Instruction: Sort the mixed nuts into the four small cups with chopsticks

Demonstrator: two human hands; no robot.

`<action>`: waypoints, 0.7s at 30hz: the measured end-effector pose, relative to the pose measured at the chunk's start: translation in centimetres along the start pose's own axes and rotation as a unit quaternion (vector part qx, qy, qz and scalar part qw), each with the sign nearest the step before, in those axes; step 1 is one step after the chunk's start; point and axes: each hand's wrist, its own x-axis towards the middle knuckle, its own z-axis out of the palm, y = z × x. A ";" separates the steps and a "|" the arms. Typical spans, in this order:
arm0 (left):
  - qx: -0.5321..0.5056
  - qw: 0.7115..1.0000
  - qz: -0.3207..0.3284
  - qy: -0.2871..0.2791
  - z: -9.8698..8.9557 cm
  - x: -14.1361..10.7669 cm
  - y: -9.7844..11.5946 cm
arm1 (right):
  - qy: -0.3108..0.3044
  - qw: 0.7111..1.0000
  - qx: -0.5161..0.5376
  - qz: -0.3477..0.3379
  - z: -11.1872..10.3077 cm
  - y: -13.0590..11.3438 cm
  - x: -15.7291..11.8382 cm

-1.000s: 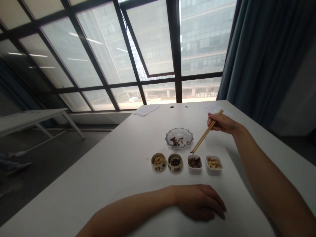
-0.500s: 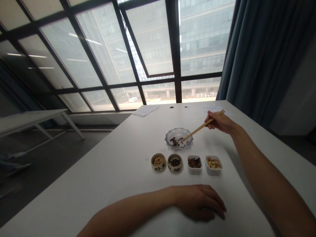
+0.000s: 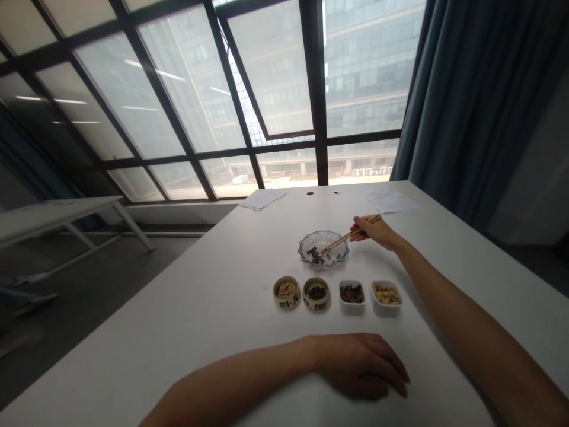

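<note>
My right hand (image 3: 368, 230) is closed around a pair of wooden chopsticks (image 3: 349, 236), whose tips reach down into a clear glass bowl (image 3: 306, 261). Dark bits (image 3: 316, 256) lie in the left part of that bowl, with a few lighter pieces beside the tips. Whether the tips pinch a piece is too small to tell. My left hand (image 3: 360, 365) rests on the table with its fingers stretched out, holding nothing. Between the hands stand two round lettered bowls: one with peanuts (image 3: 285, 290), one with dark pieces (image 3: 316, 292).
Right of the round bowls sit a white square dish (image 3: 352, 307) of brown dried pieces and another white dish (image 3: 386, 308) of pale yellowish pieces. Papers (image 3: 262, 198) lie at the white table's (image 3: 213, 279) far left, more sheets (image 3: 391, 200) at its far right. Windows and a curtain (image 3: 444, 107) stand beyond.
My right hand has moved left and slightly down, bringing the chopstick tips left within the glass bowl and uncovering the papers at the far right. My left hand stays in place.
</note>
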 end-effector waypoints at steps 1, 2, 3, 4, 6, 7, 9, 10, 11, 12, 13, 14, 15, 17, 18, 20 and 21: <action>0.000 1.000 0.000 0.002 0.0 0.0 -0.1 | 0.004 1.000 0.001 0.004 0.1 0.2 0.0; 0.001 1.000 0.001 0.004 0.1 0.0 -0.1 | 0.007 1.000 0.002 0.010 0.2 0.3 0.0; 0.002 1.000 0.003 0.008 0.1 0.0 -0.1 | 0.012 1.000 0.004 0.016 0.3 0.3 0.0; 0.002 1.000 0.005 0.011 0.1 0.0 -0.1 | 0.017 1.000 0.007 0.022 0.5 0.4 0.0; 0.000 1.000 0.006 0.009 0.0 0.0 0.0 | 0.028 0.999 0.015 0.029 0.7 0.5 0.0; -0.001 1.000 0.001 0.004 -0.1 0.1 0.1 | 0.033 0.999 0.019 0.031 0.8 0.5 0.0; -0.012 1.000 -0.018 -0.006 -0.1 0.1 0.2 | 0.041 0.998 0.026 0.030 0.9 0.6 0.0; -0.018 0.999 -0.030 -0.009 -0.2 0.1 0.3 | 0.042 0.998 0.027 0.029 0.9 0.7 0.0; -0.025 0.999 -0.041 -0.009 -0.2 0.1 0.4 | 0.042 0.998 0.028 0.028 0.9 0.7 0.1; -0.031 0.998 -0.049 -0.009 -0.2 0.1 0.4 | 0.041 0.998 0.028 0.026 0.9 0.7 0.1; -0.034 0.998 -0.052 -0.009 -0.2 0.1 0.4 | 0.039 0.999 0.027 0.023 0.8 0.8 0.1; -0.035 0.998 -0.052 -0.009 -0.2 0.1 0.4 | 0.038 0.999 0.026 0.022 0.7 0.8 0.1; -0.034 0.998 -0.048 -0.008 -0.2 0.1 0.4 | 0.037 0.999 0.024 0.021 0.6 0.9 0.2; -0.029 0.999 -0.035 -0.006 -0.1 0.1 0.3 | 0.036 0.999 0.022 0.022 0.5 1.0 0.2; -0.026 0.999 -0.029 -0.004 -0.1 0.0 0.3 | 0.035 0.999 0.021 0.023 0.3 1.0 0.3; -0.023 0.999 -0.024 -0.004 -0.1 0.0 0.2 | 0.031 0.999 0.022 0.025 0.1 1.2 0.3; -0.023 0.999 -0.024 -0.004 -0.1 0.0 0.1 | 0.029 0.999 0.022 0.024 0.0 1.2 0.3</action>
